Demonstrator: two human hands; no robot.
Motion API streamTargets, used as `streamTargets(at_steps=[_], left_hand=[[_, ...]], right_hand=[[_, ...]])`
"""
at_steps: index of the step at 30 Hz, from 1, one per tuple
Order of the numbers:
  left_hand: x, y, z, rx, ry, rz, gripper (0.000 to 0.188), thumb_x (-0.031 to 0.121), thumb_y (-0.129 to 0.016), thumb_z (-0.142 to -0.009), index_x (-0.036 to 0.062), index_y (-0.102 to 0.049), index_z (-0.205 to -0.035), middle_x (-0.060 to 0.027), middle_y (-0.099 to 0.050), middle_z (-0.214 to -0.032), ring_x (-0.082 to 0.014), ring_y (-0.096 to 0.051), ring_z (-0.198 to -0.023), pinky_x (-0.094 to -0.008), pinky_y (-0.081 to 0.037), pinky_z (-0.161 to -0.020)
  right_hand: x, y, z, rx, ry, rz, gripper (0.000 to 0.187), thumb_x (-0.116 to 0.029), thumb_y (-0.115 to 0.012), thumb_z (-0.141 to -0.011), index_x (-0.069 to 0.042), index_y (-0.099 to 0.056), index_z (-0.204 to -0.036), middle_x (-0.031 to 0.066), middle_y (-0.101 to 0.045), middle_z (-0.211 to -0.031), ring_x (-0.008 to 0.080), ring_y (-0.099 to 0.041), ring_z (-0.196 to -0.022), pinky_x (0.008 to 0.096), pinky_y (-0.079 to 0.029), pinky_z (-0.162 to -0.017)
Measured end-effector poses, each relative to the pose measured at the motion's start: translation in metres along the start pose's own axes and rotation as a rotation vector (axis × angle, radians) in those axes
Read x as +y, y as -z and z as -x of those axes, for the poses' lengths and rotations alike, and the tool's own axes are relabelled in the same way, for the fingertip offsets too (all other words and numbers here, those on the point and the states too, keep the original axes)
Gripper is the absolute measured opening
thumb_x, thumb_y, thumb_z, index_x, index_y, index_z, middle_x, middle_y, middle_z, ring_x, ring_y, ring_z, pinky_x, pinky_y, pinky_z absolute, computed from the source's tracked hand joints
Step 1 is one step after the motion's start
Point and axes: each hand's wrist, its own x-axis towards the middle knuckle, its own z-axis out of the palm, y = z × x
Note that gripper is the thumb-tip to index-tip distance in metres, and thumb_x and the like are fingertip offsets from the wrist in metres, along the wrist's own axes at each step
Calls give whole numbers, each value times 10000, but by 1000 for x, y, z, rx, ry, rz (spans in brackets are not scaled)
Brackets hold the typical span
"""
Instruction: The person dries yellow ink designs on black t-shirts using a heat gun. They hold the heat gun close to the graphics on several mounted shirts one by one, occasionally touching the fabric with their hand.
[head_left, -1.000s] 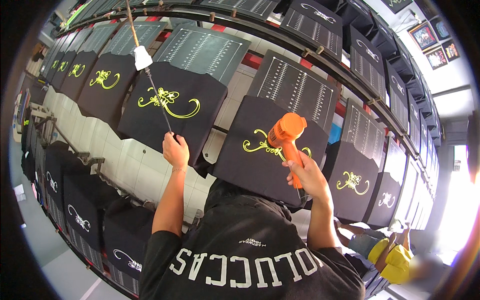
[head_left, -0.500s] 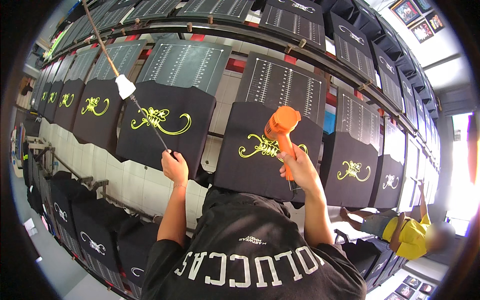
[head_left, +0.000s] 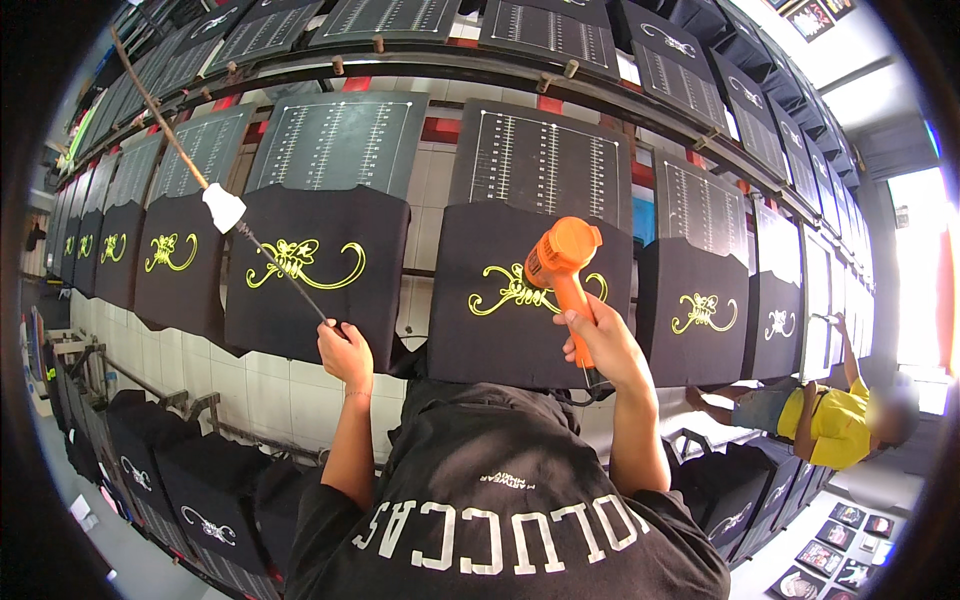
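Observation:
My right hand (head_left: 607,345) is wrapped around the handle of an orange hair dryer (head_left: 570,240). The dryer's head is over a black shirt (head_left: 480,345) stretched on a board, covering part of its yellow-green line print (head_left: 515,285). My left hand (head_left: 345,352) pinches a thin dark cord (head_left: 290,278), which runs up and left to a white connector (head_left: 223,208) and a brown cord (head_left: 155,110) above it. Beneath this cord lies another black shirt (head_left: 300,325) with the same print in full view.
More boards with black printed shirts (head_left: 180,270) continue left and right. Dark metal rails (head_left: 420,75) carry another row at the far side. Behind me, a lower row holds shirts with white prints (head_left: 208,525). At the right, a person in a yellow top (head_left: 840,425) reaches toward the boards.
The view has swung a little, so the boards and rails sit further left. My hands keep the dryer and the cord. The person in yellow has an arm nearer the boards.

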Motion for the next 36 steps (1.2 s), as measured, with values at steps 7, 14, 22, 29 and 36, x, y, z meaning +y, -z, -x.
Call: streamTargets(at_steps=[7, 14, 22, 29, 36], left_hand=[[-6, 0, 1, -38, -67, 42, 178, 180, -623, -923, 66, -585, -1054, -71, -632, -820, -300, -635, -792, -460, -495, -688], [-4, -1, 3, -44, -156, 14, 179, 171, -628, -915, 61, -588, -1050, -65, -630, -816, -300, -630, -806, -452, -472, -745], [-4, -1, 3, -44, -145, 15, 181, 191, -614, -926, 53, -577, -1037, -92, -650, -837, -338, -640, -823, -479, -468, -767], [-2, -1, 2, -60, -135, 3, 186, 198, -598, -932, 51, -572, -1044, -94, -643, -829, -340, -636, -816, -482, -467, -770], [-2, -1, 1, -61, -127, 10, 185, 201, -598, -931, 50, -573, -1036, -101, -650, -833, -341, -641, -820, -487, -469, -763]], right_hand=[[2, 6, 1, 144, -2, 73, 426, -230, -534, -1032, 26, -507, -1372, 100, -683, -1065, 99, -612, -678, 266, -565, -634], [7, 10, -6, 185, 16, 10, 436, -244, -550, -1024, 22, -521, -1369, 87, -683, -1054, 101, -616, -678, 263, -565, -634], [8, 13, -5, 196, 31, -29, 444, -262, -561, -1022, 11, -529, -1370, 79, -681, -1031, 103, -616, -675, 266, -566, -631], [8, 5, -2, 195, 17, -46, 348, -199, -563, -1015, 14, -550, -1290, 75, -646, -988, 109, -622, -671, 277, -568, -615], [10, 2, 4, 167, 9, -36, 382, -215, -552, -1022, 23, -529, -1320, 87, -665, -1031, 105, -616, -679, 271, -565, -622]])
